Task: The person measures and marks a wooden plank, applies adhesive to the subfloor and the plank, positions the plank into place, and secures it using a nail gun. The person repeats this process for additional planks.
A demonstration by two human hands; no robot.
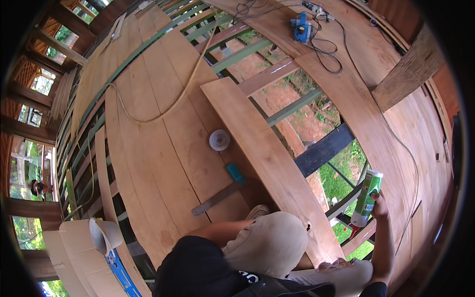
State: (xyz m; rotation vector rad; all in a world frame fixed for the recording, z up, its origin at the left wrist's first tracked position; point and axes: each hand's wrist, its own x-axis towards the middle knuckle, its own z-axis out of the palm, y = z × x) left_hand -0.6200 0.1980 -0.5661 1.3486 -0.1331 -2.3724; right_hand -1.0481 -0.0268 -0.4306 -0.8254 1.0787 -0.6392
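My right hand is closed around a green and white sealant cartridge with a red nozzle. The cartridge is tilted, nozzle downward, above the open floor frame. My left forearm passes behind my raised knee, which hides the left hand. A long loose plank lies beside my knee, along the edge of the gap. Left of it, on the laid boards, rest a teal block, a dark flat strip touching it, and a round whitish disc-like thing.
Green joists and a black beam cross the gap over soil and grass. A blue corded power tool, a wooden post, a yellowish hose, cardboard and a long blue tool lie or stand around.
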